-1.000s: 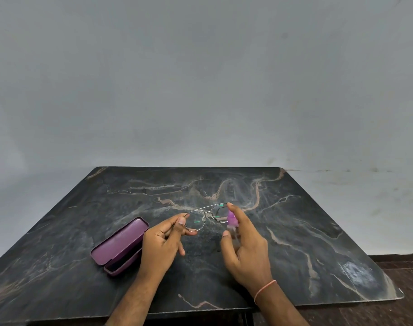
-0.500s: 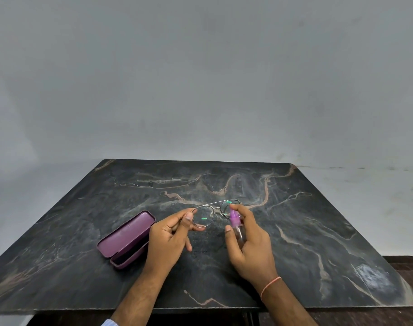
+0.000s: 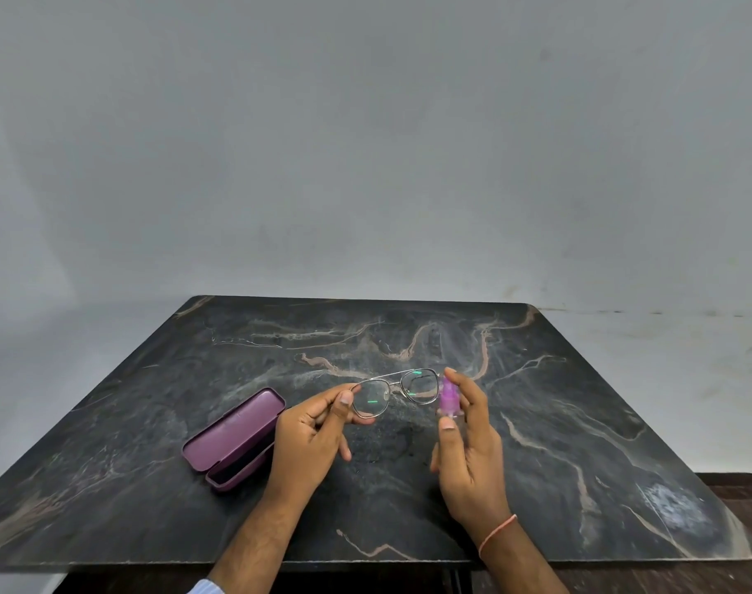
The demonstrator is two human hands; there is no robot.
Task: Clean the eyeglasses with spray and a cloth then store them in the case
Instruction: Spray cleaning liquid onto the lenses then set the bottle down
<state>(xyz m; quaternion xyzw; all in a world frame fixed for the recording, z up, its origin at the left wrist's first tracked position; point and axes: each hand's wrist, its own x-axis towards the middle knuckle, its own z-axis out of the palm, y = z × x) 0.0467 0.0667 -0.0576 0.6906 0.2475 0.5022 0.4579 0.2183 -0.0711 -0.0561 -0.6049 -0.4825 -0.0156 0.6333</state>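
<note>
Two hands were raised above the dark marble-patterned table (image 3: 580, 422), each occupied with a task item. The eyeglasses (image 3: 393, 394) were pinched by the left hand (image 3: 312, 439), thumb and forefinger closed on the outer rim of the left-side lens, so that the frame was held off the surface with both lenses facing the camera; green glints were seen on each lens. A small pink-topped spray bottle (image 3: 448, 398) was gripped by the right hand (image 3: 468, 448), the thumb set against its lower part and a forefinger placed over the top; it was held just beside the lens at 3 o'clock of the frame, without visible contact.

At 9 o'clock of the left hand a purple glasses case (image 3: 233, 437) was laid open on the table, its near end partly hidden by that hand. A thin pinkish band (image 3: 496, 534) was worn on the right wrist. A plain grey wall (image 3: 365, 143) was seen at 12 o'clock beyond the table.
</note>
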